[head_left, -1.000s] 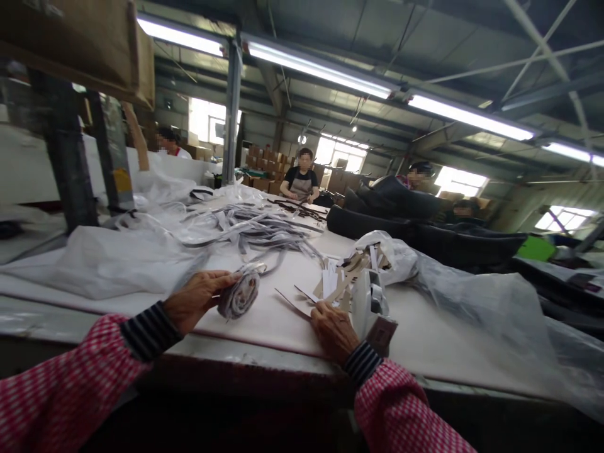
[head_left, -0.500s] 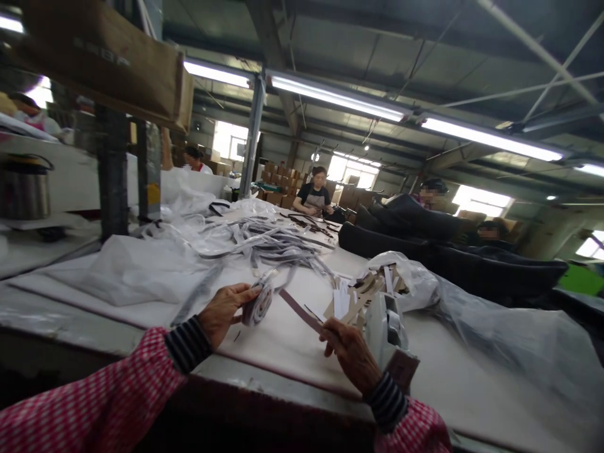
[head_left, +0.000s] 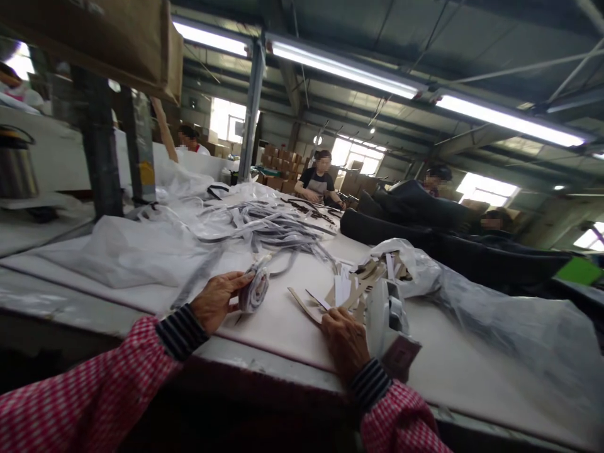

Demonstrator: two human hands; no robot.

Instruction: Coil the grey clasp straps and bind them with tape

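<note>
In my left hand (head_left: 219, 299) is a coiled roll of grey-white strip (head_left: 255, 290), pinched at its side between thumb and fingers, with its spiral edge facing right. My right hand (head_left: 345, 336) closes on a narrow brown strip (head_left: 304, 306), which sticks out to the upper left and bends slightly. Just beyond this hand lie beige and white flat strips (head_left: 352, 286), partly inside a clear plastic bag (head_left: 415, 261). A white tape dispenser-like device (head_left: 383, 321) stands right beside the right hand; its exact kind is unclear.
Behind the roll, a tangle of grey strips (head_left: 264, 226) spreads over the white table (head_left: 283, 330). Crumpled plastic sheeting (head_left: 136, 251) lies at the left. Large black padded pieces (head_left: 453, 245) are heaped at the back right. A co-worker (head_left: 318, 182) is across the table.
My right hand has turned and moved slightly towards the pile of beige strips, tilting the brown strip. My left hand still grips the roll. The view has shifted a little.
</note>
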